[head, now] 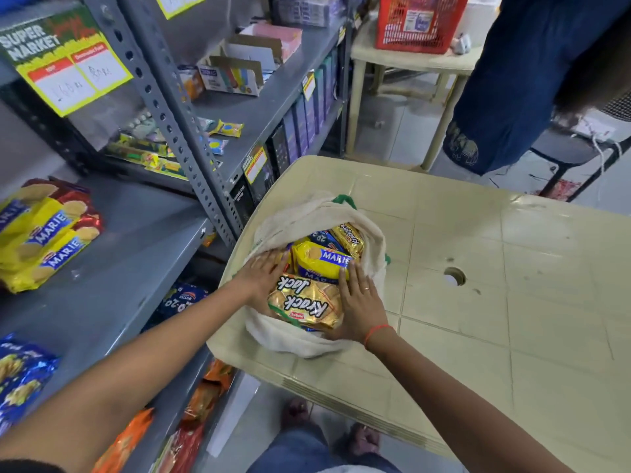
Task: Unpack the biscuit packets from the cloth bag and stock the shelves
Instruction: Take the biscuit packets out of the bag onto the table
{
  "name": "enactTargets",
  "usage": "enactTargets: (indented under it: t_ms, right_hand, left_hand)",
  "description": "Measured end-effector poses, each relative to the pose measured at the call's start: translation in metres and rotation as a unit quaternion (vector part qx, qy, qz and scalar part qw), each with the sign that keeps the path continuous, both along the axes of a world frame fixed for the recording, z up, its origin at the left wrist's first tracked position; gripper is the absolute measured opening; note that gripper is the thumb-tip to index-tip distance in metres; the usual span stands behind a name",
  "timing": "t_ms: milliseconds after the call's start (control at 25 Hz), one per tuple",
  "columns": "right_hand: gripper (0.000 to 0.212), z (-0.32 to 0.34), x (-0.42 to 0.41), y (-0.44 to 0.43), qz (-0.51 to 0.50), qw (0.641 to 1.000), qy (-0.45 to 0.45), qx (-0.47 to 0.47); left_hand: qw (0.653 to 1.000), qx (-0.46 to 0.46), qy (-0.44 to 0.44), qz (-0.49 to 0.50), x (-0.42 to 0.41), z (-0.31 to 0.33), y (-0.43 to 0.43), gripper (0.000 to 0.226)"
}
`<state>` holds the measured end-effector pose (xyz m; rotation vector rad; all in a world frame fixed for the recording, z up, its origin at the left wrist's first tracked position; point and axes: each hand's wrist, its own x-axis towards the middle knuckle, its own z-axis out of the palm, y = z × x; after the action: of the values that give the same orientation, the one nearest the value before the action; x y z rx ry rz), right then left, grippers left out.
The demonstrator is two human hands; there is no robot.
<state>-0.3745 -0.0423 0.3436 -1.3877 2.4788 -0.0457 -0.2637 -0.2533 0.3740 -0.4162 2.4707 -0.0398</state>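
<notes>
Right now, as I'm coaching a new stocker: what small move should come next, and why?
Probably lift the Krack Jack packet out with both hands: it lies topmost in the bag, the left hand and right hand flat against its two sides, neither gripping yet.

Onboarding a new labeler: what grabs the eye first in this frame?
The gold Krack Jack packet stands out, lying on top in the open cloth bag on the cream table, with the left hand and right hand flat against its sides. Next come the yellow Marie packets stacked on the grey shelf at left, and the red basket on the far table.
</notes>
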Motion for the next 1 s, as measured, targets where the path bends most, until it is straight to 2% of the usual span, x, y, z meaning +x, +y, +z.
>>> enactTargets:
  t_ms: [80,160,200,280,360,400,480,560,640,720,800,840,920,1000]
  right_hand:
    - [0.136,-0.004,0.002,0.004,0.007,1.000,0.011,0.013]
    - [0.137,-0.004,0.003,0.002,0.009,1.000,0.005,0.019]
    - [0.133,-0.002,0.001,-0.002,0.001,1.000,-0.001,-0.004]
    - [0.107,0.006,-0.009,-0.016,-0.014,0.995,-0.004,-0.102]
    - [0.075,0.011,-0.026,-0.037,-0.005,0.988,0.010,-0.151]
    - [0.068,0.014,-0.034,-0.047,0.007,0.991,0.015,-0.131]
    - [0.067,0.017,-0.044,-0.065,0.024,0.998,0.017,-0.050]
    - [0.067,0.016,-0.049,-0.074,0.028,0.999,0.033,-0.022]
    - [0.061,0.017,-0.055,-0.076,0.028,0.999,0.018,-0.033]
    - [0.067,0.020,-0.060,-0.066,0.002,0.996,-0.045,-0.079]
    - [0.072,0.026,-0.065,-0.049,-0.048,0.978,-0.124,-0.160]
    - [0.071,0.028,-0.069,-0.041,-0.078,0.960,-0.161,-0.217]
    - [0.066,0.032,-0.071,-0.029,-0.139,0.903,-0.240,-0.329]
    - [0.059,0.038,-0.070,-0.022,-0.182,0.845,-0.307,-0.399]
  left_hand:
    - [1.000,-0.011,-0.003,0.009,0.004,0.002,0.010,0.134]
    - [0.999,0.028,0.003,0.038,-0.002,0.011,0.018,0.137]
    - [0.995,0.072,0.028,0.066,-0.010,0.016,0.019,0.137]
    - [0.971,0.171,0.102,0.135,-0.032,0.026,0.013,0.129]
    - [0.958,0.208,0.124,0.151,-0.054,0.031,0.007,0.114]
    - [0.962,0.196,0.122,0.143,-0.062,0.030,0.006,0.104]
    - [0.974,0.140,0.132,0.119,-0.070,0.024,0.008,0.075]
    - [0.973,0.096,0.175,0.116,-0.071,0.019,0.009,0.048]
    - [0.945,0.102,0.253,0.180,-0.068,0.024,0.002,0.029]
    - [0.886,0.165,0.334,0.276,-0.065,0.033,-0.013,0.022]
    - [0.835,0.216,0.386,0.328,-0.064,0.043,-0.024,0.023]
    - [0.821,0.236,0.394,0.338,-0.064,0.046,-0.025,0.023]
    - [0.820,0.269,0.379,0.334,-0.066,0.048,-0.015,0.025]
    - [0.823,0.326,0.345,0.311,-0.065,0.050,-0.002,0.025]
